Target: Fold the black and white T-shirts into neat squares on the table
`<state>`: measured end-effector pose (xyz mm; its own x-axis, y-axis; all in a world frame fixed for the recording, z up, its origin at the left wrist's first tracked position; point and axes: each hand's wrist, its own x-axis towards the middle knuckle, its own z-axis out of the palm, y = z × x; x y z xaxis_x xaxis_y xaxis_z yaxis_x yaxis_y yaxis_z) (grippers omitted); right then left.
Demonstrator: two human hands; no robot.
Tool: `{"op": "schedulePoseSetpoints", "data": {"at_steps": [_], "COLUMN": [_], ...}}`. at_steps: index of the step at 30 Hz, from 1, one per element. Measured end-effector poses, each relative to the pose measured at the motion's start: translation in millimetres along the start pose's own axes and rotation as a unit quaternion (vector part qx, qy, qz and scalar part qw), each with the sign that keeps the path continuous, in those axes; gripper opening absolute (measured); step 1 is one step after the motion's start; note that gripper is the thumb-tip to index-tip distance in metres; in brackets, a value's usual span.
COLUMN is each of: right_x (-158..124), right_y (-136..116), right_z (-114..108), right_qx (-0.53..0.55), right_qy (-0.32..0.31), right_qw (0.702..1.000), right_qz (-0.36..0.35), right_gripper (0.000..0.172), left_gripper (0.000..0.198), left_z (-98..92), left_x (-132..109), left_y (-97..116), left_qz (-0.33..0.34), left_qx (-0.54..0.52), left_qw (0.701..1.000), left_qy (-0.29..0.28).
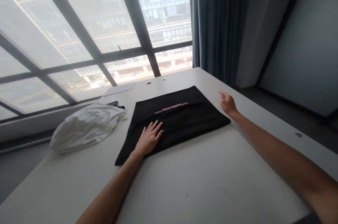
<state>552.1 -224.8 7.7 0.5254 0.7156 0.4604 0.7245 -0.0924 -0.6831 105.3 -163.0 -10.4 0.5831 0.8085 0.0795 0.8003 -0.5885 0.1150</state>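
A black folded garment (182,120) with a line of pink lettering lies flat on the white table (200,181). My left hand (149,138) rests palm down on its near left part, fingers spread. My right hand (227,103) hovers just off the garment's right edge, fingers loosely apart, holding nothing.
A crumpled white garment (86,125) lies at the table's left edge, with a dark item (116,104) partly hidden behind it. A white sheet (118,88) lies at the far edge near two small holes (148,83). Large windows stand beyond the table, and a blue curtain (215,23) hangs at the right.
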Motion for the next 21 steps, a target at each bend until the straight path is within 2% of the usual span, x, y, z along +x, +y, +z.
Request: {"op": "schedulePoseSetpoints", "data": {"at_steps": [1,2,3,5,7,8,10,14,16,18,19,21], "right_x": [6.7,11.0,12.6,7.7,-5.0,-12.7,-27.6,-48.3,-54.2,-58.7,-60.9,-66.0], "right_y": [4.7,9.3,13.3,18.5,20.7,21.0,20.6,13.8,7.2,1.3,-0.4,0.1], "right_z": [-10.3,-19.9,-28.1,-39.2,-43.2,-43.3,-42.2,-41.8,-40.6,-35.0,-30.4,-18.4], "right_qx": [0.007,0.006,0.001,-0.007,-0.006,-0.011,-0.05,-0.193,-0.237,-0.234,-0.213,-0.172], "right_qy": [0.024,0.019,-0.014,-0.123,-0.224,-0.252,-0.271,-0.242,-0.195,-0.102,-0.081,-0.093], "right_qw": [0.999,0.998,0.997,0.986,0.968,0.962,0.96,0.951,0.951,0.963,0.965,0.96], "right_qz": [0.027,0.056,0.082,0.116,0.116,0.101,0.055,-0.011,-0.034,-0.091,-0.132,-0.201], "right_gripper": [0.049,0.045,0.04,0.029,0.026,0.028,0.027,0.02,0.025,0.037,0.043,0.052], "left_gripper": [0.059,0.058,0.057,0.057,0.058,0.059,0.059,0.059,0.059,0.057,0.056,0.054], "left_z": [0.2,0.3,0.3,0.3,0.3,0.3,0.2,-2.9,-7.0,-12.4,-15.2,-20.3], "left_x": [0.4,0.8,1.1,1.6,2.2,2.5,2.8,-0.6,-4.0,-7.4,-9.1,-14.5], "left_y": [-0.6,-1.0,-1.2,-1.3,-1.5,-1.6,-1.6,5.7,13.1,19.4,21.1,20.2], "left_qz": [0.002,0.003,0.004,0.001,-0.002,-0.002,-0.001,-0.01,-0.011,-0.013,-0.014,-0.011], "left_qx": [-0.002,-0.003,-0.004,-0.004,-0.003,-0.002,-0.001,0.0,0.0,0.001,0.007,0.021], "left_qw": [1.0,1.0,1.0,1.0,1.0,1.0,1.0,1.0,1.0,1.0,0.999,0.997], "left_qy": [0.003,0.005,0.007,0.007,0.004,0.002,0.0,-0.003,-0.004,0.01,0.03,0.073]}}
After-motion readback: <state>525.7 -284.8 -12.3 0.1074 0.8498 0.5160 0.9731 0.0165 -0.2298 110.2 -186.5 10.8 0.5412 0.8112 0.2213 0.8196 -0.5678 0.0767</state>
